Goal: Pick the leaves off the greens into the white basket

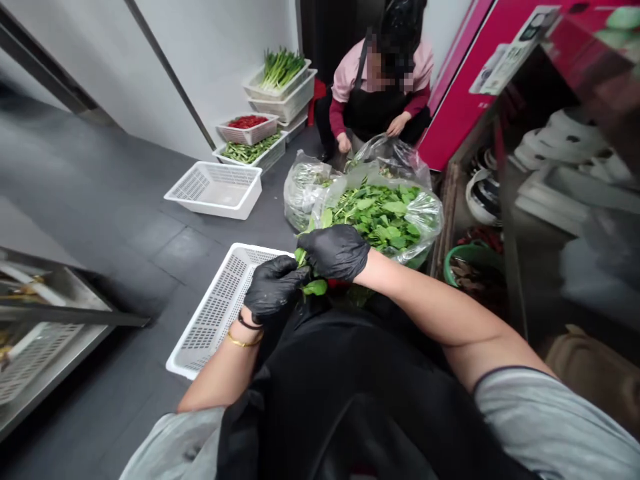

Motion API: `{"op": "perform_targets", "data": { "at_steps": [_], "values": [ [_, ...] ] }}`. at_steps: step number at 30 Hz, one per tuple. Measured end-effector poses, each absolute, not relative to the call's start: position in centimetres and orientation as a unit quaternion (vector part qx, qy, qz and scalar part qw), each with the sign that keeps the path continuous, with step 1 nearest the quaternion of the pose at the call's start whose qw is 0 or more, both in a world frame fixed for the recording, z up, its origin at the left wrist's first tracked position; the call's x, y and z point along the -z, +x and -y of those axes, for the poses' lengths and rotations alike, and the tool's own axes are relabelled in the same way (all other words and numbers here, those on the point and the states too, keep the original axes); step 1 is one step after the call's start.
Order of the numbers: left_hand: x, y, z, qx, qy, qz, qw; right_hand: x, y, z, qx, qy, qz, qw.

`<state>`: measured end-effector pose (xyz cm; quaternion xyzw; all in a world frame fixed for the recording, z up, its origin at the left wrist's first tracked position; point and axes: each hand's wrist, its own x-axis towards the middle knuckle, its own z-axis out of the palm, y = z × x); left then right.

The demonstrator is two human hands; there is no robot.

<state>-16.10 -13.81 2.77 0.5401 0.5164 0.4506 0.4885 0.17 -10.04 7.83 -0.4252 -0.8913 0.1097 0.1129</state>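
Note:
My left hand [276, 287], in a black glove, is closed on a sprig of leafy greens [315, 287]. Closed on the same sprig from the other side is my right hand [336, 252], gloved too; most of the stem is hidden between the fingers. Just beyond my hands sits a clear plastic bag [429, 212] heaped with loose leafy greens [383, 217]. A white perforated basket [213, 313] lies on the floor below and beside my left hand.
Another white basket [220, 190] stands farther off. Behind it are stacked baskets with green beans [250, 150], red chillies [249, 122] and long green stalks [281, 68]. A co-worker [383, 100] crouches opposite, hands at another bag. Shelving [520, 267] lines the right, a metal rack [65, 320] the left.

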Motion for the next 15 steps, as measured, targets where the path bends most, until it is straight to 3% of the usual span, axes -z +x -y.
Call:
{"op": "perform_targets", "data": {
  "at_steps": [4,6,9,15],
  "values": [
    [-0.8,-18.0,13.8,-0.512,0.431,-0.527,0.523,-6.5,0.7,10.6,-0.332,-0.402,0.762,0.384],
    [-0.4,-19.2,14.2,-0.536,0.416,-0.505,0.535,-5.8,0.6,10.6,-0.46,-0.391,0.663,0.442],
    [-0.1,-19.8,14.9,-0.539,0.409,-0.497,0.544,-4.5,-1.5,10.2,-0.563,-0.346,0.641,0.391],
    [1.0,-22.1,16.0,-0.503,0.416,-0.49,0.578,-1.5,-7.3,9.4,-0.59,-0.328,0.664,0.323]
  ]
}}
